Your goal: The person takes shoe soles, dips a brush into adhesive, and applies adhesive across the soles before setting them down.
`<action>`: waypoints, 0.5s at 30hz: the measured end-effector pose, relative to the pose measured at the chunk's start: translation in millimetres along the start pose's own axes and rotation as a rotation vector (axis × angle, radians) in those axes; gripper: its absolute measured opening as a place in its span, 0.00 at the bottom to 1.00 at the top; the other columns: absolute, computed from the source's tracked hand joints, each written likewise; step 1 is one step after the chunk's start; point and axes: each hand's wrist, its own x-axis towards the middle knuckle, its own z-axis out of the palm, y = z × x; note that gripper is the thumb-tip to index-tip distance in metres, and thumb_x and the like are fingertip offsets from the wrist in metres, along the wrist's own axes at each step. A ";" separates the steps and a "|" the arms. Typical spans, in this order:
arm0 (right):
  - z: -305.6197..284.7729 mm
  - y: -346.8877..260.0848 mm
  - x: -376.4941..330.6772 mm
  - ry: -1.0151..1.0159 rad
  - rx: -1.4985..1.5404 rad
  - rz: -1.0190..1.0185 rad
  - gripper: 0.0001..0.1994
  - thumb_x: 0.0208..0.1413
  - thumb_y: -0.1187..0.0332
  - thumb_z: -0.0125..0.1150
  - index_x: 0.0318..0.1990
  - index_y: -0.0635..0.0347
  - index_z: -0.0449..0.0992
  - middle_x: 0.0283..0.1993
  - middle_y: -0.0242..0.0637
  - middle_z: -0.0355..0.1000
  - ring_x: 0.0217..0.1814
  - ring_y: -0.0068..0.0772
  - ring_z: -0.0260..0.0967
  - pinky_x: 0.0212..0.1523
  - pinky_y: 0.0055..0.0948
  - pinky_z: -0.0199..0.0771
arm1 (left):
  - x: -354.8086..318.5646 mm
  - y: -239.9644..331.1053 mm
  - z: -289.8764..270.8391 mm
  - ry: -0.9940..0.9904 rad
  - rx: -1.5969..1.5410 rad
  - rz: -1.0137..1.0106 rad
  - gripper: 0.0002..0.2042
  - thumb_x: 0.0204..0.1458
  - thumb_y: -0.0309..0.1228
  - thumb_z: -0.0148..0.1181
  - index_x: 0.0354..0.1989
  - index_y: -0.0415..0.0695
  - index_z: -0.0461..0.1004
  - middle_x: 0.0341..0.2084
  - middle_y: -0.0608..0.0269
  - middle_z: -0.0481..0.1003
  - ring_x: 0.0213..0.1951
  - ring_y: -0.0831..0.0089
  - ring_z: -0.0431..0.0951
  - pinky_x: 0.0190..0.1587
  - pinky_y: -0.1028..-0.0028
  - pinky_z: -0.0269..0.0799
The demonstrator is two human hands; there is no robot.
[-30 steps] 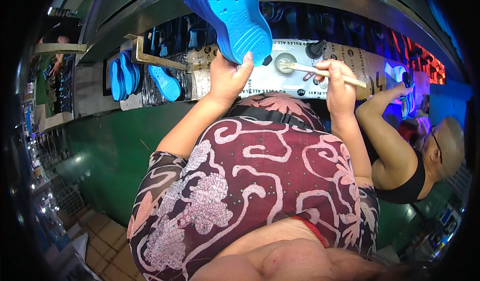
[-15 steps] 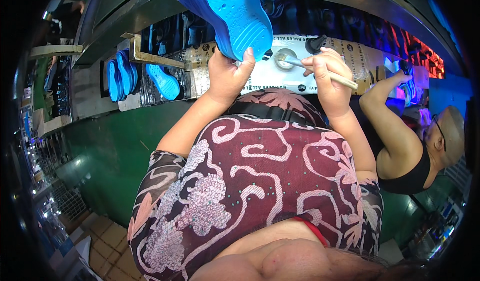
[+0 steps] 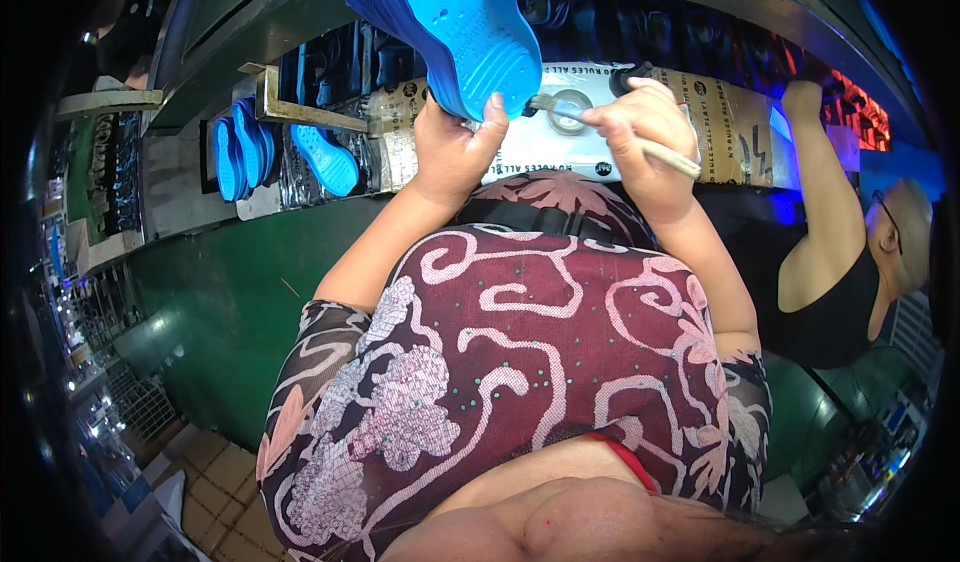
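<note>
My left hand [image 3: 448, 152] is closed on the heel of a bright blue clog [image 3: 468, 37], thumb on the pitted inner footbed. The clog stands tilted, with its far end cut off by the top of the picture. In my right hand [image 3: 650, 137] is a brush [image 3: 672, 159] with a pale wooden handle, gripped between thumb and fingers. Its bristle end is close to the right side of the clog's heel; whether it touches I cannot tell. Below the brush sits a small round clear dish [image 3: 570, 112] on a white sheet [image 3: 505, 157].
Several blue clog pieces [image 3: 325, 162] lie on the bench to the left, by a wooden bar [image 3: 318, 114]. A dark cone-like thing [image 3: 628, 77] stands past my right hand. At right a co-worker's arm [image 3: 825, 167] reaches over the bench. A metal rail [image 3: 300, 7] runs behind.
My right hand has brought the brush from over the dish leftward to the clog's heel. The clog has shifted slightly left. The co-worker's arm has stretched farther forward.
</note>
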 end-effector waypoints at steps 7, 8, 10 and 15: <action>0.2 -0.9 -3.2 -0.040 -0.039 0.025 0.08 0.48 0.69 0.58 0.20 0.59 0.75 0.18 0.32 0.69 0.20 0.30 0.64 0.34 0.29 0.60 | -1.8 -9.7 -2.2 -0.006 0.057 0.092 0.13 0.47 0.24 0.58 0.41 0.36 0.66 0.32 0.58 0.74 0.32 0.74 0.74 0.37 0.75 0.69; 0.4 -0.5 -4.0 -0.001 -0.003 0.044 0.08 0.49 0.69 0.58 0.20 0.59 0.75 0.18 0.32 0.69 0.20 0.30 0.64 0.34 0.29 0.60 | -2.7 -11.3 -2.5 -0.010 0.058 0.107 0.13 0.47 0.24 0.58 0.41 0.36 0.66 0.32 0.58 0.73 0.32 0.74 0.74 0.36 0.76 0.69; 1.4 -0.8 -2.3 -0.003 -0.002 0.053 0.08 0.50 0.69 0.57 0.20 0.58 0.75 0.18 0.32 0.70 0.21 0.31 0.64 0.35 0.29 0.61 | -2.7 -10.3 -1.5 -0.016 0.057 0.122 0.14 0.46 0.23 0.58 0.41 0.37 0.66 0.32 0.58 0.73 0.32 0.75 0.74 0.36 0.76 0.69; 7.0 -3.7 -0.5 -0.057 -0.052 0.020 0.09 0.50 0.69 0.56 0.21 0.59 0.76 0.19 0.33 0.70 0.22 0.31 0.65 0.37 0.30 0.61 | -0.6 -12.2 0.3 -0.015 0.081 0.249 0.13 0.47 0.23 0.58 0.41 0.38 0.66 0.31 0.57 0.73 0.31 0.73 0.74 0.34 0.76 0.69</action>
